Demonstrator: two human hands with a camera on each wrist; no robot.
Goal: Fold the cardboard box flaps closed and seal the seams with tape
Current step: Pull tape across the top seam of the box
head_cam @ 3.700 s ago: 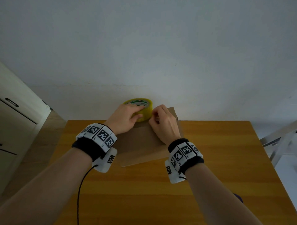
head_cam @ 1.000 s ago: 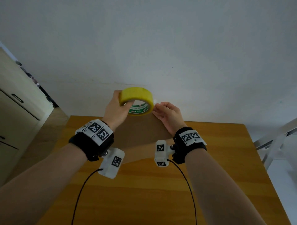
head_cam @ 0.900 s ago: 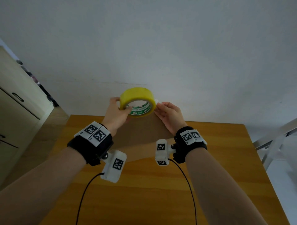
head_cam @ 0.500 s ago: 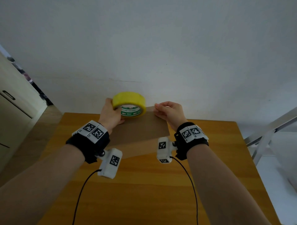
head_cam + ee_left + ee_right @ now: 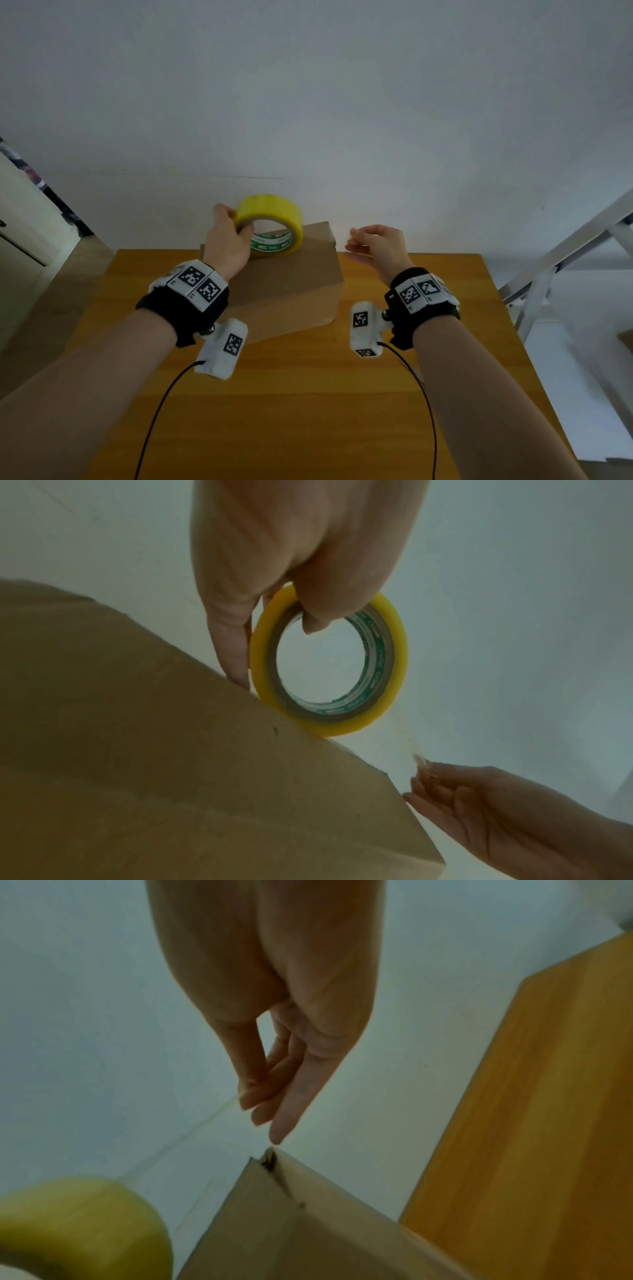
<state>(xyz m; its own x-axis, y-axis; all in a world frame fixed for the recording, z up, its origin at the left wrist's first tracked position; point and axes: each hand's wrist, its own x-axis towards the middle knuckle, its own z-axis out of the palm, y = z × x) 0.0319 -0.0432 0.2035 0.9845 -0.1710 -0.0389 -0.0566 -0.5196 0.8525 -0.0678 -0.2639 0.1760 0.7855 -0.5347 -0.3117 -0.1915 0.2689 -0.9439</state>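
A closed brown cardboard box (image 5: 291, 284) lies on the wooden table (image 5: 308, 411) against the wall. My left hand (image 5: 227, 236) grips a yellow tape roll (image 5: 274, 216) upright, with the thumb hooked through its core (image 5: 318, 607), just over the box's far edge (image 5: 171, 750). Off the box's far right corner (image 5: 274, 1161), my right hand (image 5: 363, 240) pinches the free tape end between thumb and fingers (image 5: 253, 1093). A thin clear strip (image 5: 192, 1133) runs from that pinch back to the roll (image 5: 85, 1226). The strip hangs in the air above the box.
A white wall rises directly behind the box. A pale cabinet (image 5: 20, 222) stands at the left and a metal frame (image 5: 565, 257) at the right. Black cables trail from both wrist cameras over the table's near half.
The roll has come down from in front of the wall to the box's far edge. My right hand has moved away to the right of the roll, drawing out a strip.
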